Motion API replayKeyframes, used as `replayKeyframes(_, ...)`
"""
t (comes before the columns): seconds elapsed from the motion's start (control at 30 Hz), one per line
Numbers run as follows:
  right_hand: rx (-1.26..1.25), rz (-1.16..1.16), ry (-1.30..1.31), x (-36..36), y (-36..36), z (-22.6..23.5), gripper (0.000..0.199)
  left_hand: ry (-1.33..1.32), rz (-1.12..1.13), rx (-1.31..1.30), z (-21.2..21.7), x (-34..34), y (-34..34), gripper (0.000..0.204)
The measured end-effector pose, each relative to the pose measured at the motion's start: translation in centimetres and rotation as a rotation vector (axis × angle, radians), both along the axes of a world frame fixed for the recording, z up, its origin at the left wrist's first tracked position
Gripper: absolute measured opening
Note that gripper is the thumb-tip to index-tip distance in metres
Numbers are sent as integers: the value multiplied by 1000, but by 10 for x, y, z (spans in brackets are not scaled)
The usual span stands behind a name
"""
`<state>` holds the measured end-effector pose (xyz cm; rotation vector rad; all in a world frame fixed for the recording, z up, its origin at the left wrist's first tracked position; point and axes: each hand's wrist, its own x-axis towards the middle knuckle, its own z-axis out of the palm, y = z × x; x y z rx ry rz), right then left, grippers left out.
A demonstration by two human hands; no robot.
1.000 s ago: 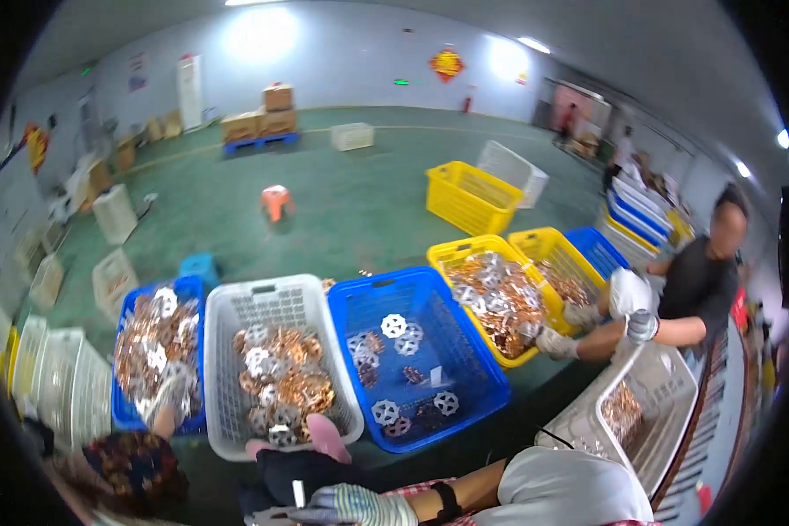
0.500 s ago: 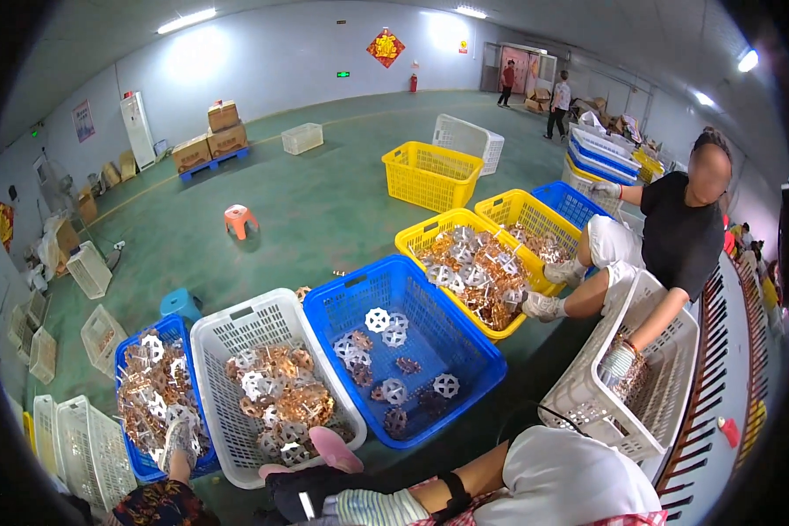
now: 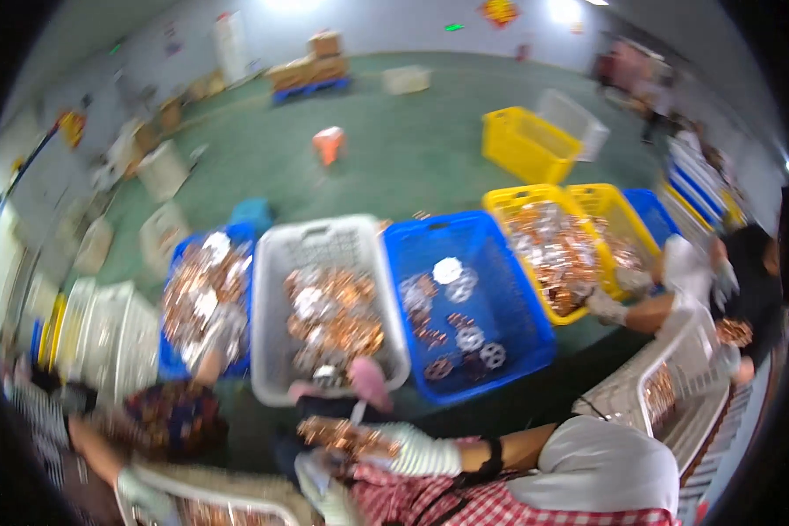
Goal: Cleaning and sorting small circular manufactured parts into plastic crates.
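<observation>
My right hand (image 3: 425,449), in a striped pale glove, reaches leftward across the bottom of the view, with a black strap on its forearm. It is closed on a bunch of copper-coloured metal pieces (image 3: 346,436). Below that bunch, my left hand (image 3: 324,491) shows as a pale glove at the lower edge; blur hides its fingers. Just beyond my hands stand a white basket (image 3: 276,346) heaped with copper and silver metal pieces, and a blue basket (image 3: 522,316) holding several toothed silver and coppery discs. A pink shoe (image 3: 370,383) touches the white basket's near side.
On the left is another filled blue basket (image 3: 248,289). Filled yellow baskets (image 3: 500,203) stand right. A co-worker in black (image 3: 745,280) sits beside a tilted white basket (image 3: 622,399). Another co-worker's gloved hand (image 3: 149,500) is at a lower white basket (image 3: 263,507). An orange stool (image 3: 329,145) stands farther off.
The view has swung left and down, so the baskets appear farther right and higher. My left glove and the copper-coloured pieces at my right hand have come into sight.
</observation>
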<state>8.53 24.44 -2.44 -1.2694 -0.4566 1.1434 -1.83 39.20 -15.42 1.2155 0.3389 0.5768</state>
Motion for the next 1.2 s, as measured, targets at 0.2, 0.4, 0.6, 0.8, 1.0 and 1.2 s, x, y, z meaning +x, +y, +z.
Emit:
replayKeyframes(0.2,129,-51,-303,4,-10,-23,37,295,294,-318,139,6,-28,19)
replayKeyframes(0.4,42,155,-811,-6,-5,-25,43,444,409,276,108,5,-29,16)
replayKeyframes(0.6,-16,94,-482,-19,-14,-42,38,437,508,759,105,-1,-28,12)
replayKeyframes(0.8,-38,49,-308,-16,-20,-58,32,452,416,437,96,-7,-29,11)
replayKeyframes(1.0,67,46,-787,-19,-13,-62,41,434,374,362,101,-13,-32,10)
replayKeyframes(1.2,83,-5,-1061,-13,-7,-50,47,350,412,-175,130,-4,-36,27)
